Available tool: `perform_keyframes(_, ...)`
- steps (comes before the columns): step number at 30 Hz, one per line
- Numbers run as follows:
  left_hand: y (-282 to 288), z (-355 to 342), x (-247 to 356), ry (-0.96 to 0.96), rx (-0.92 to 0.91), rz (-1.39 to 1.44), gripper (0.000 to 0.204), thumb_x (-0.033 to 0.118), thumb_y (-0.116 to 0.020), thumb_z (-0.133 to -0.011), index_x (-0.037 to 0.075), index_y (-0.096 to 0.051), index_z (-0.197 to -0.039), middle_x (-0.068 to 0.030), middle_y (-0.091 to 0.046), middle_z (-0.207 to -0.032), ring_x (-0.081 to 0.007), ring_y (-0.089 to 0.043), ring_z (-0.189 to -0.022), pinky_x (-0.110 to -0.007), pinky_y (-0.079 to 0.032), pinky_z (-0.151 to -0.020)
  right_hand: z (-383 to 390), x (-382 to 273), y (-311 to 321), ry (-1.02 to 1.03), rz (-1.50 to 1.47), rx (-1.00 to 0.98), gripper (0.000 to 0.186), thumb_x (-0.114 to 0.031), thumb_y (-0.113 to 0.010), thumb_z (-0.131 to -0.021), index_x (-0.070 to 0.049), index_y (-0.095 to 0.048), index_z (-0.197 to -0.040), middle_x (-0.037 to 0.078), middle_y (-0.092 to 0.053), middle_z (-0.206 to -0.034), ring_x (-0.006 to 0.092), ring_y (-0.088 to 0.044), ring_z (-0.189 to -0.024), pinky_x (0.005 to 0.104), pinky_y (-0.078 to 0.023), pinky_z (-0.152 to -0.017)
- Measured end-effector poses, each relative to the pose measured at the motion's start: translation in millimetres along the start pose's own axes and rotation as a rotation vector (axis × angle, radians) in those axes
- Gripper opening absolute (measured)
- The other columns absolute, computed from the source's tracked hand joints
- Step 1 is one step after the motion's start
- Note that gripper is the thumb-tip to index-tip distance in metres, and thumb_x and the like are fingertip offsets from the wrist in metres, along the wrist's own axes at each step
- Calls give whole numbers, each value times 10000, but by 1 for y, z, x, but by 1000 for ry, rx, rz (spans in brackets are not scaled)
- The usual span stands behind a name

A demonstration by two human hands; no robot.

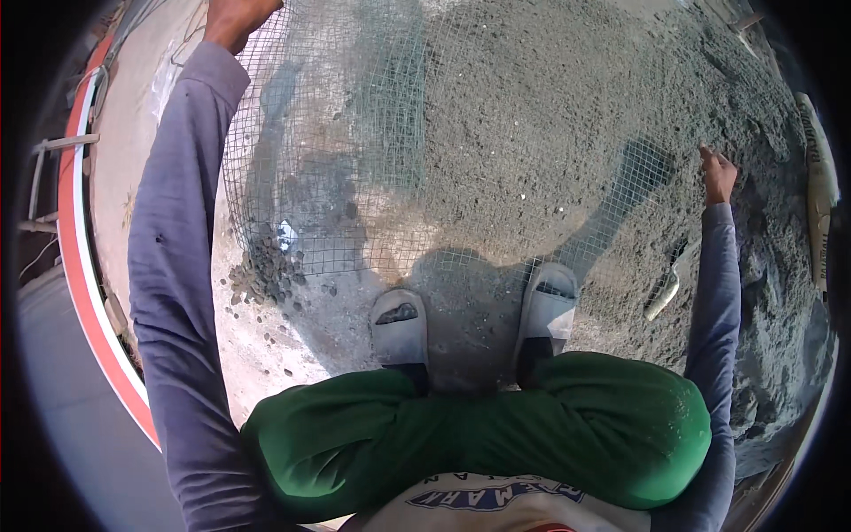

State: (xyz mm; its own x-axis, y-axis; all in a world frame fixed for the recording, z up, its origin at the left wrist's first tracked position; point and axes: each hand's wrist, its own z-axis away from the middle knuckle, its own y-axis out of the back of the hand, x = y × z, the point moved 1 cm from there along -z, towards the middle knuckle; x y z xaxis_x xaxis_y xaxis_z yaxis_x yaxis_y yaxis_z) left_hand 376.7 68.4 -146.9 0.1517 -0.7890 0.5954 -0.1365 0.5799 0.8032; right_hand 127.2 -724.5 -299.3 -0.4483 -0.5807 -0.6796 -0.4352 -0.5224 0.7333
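Note:
A wire mesh sheet [324, 222] spans the ground before me, its squares showing against concrete and gritty grey material [514, 106]. My left hand [238, 19], cut off by the top edge, is closed on the mesh at upper left. At the right, my right hand [716, 175] has its fingers curled at the mesh's far right edge, gripping it. Small loose stones [266, 282] lie by the lower left of the mesh. A trowel with a pale handle [660, 297] lies on the grit below my right hand. My sandalled feet [399, 332] are at the mesh's near edge.
Heaped damp grey mix [762, 346] runs along the right, with pale printed sacks [817, 182] beyond it. At the left are a long curved-looking red and white edge [106, 328], grey sheeting [62, 337] and wooden pieces [71, 142].

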Motion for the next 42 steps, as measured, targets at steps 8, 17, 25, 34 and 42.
perform_keyframes(8,-3,-31,-62,-578,16,-129,731,231,-890,-880,-56,-600,-1487,-274,-693,-1416,-364,-668,-1349,-488,-552,-1100,-4,81,-6,126,518,-147,802,-641,-713,-984,70,-721,-1355,287,-773,-1218,402,-741,-1180,456,-563,-991)
perform_keyframes(17,70,213,-289,528,130,617,729,416,-583,-1127,-39,-390,-1662,-193,-582,-1597,-333,-572,-1451,-425,-436,-1202,77,-203,-56,497,236,-170,770,-614,-704,-1028,8,-667,-1480,251,-719,-1414,368,-709,-1288,501,-564,-1079)
perform_keyframes(25,-82,293,-288,483,-31,984,680,261,-740,-1074,-53,-448,-1602,-150,-703,-1407,-212,-681,-1279,-345,-562,-1014,263,-449,-192,1547,197,-561,777,-623,-704,-997,-13,-651,-1476,287,-683,-1350,459,-692,-1241,593,-577,-1039)
perform_keyframes(34,-29,258,-186,279,93,1127,442,341,-749,-1075,-48,-732,-1286,-145,-786,-1086,-221,-804,-892,-284,-609,-716,379,-512,-202,1595,375,-529,895,-383,-767,-963,6,-330,-1640,369,-371,-1580,534,-464,-1434,672,-447,-1152)
perform_keyframes(42,17,250,-108,64,-53,1284,483,304,-739,-1061,-99,-667,-1317,-180,-742,-1159,-289,-802,-992,-320,-602,-805,392,-536,-170,1382,607,-323,1048,-254,-826,-859,96,-268,-1674,481,-327,-1609,666,-334,-1521,682,-371,-1240)
